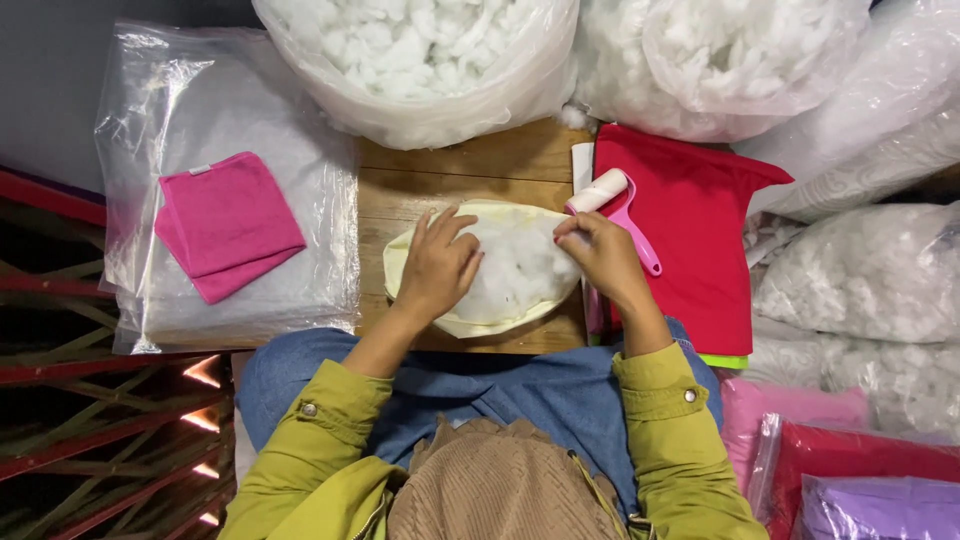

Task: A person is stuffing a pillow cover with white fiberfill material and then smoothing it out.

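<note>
Nearest the camera are the person's lap and olive-green sleeves, with both forearms reaching forward onto a small wooden board. The 2 hands sit right on a pale yellow fabric cover that's stuffed with white filling. It lies dead ahead of the body, touching both hands, and its long axis runs left to right across the board, tilted a bit so the right end sits higher. The open mouth seems to face up and toward the right, since that's where the white fluff shows. The left hand is flat with fingers spread, pressing down on the left half, not gripping anything. The right hand is curled at the right edge, fingertips pinched on the rim of the cover. Both hands look equally close. Just past the right hand there's a pink lint roller lying on a red cloth. Off to the left a folded pink cloth rests on a clear plastic bag. Farthest out are big plastic bags of white stuffing.
</note>
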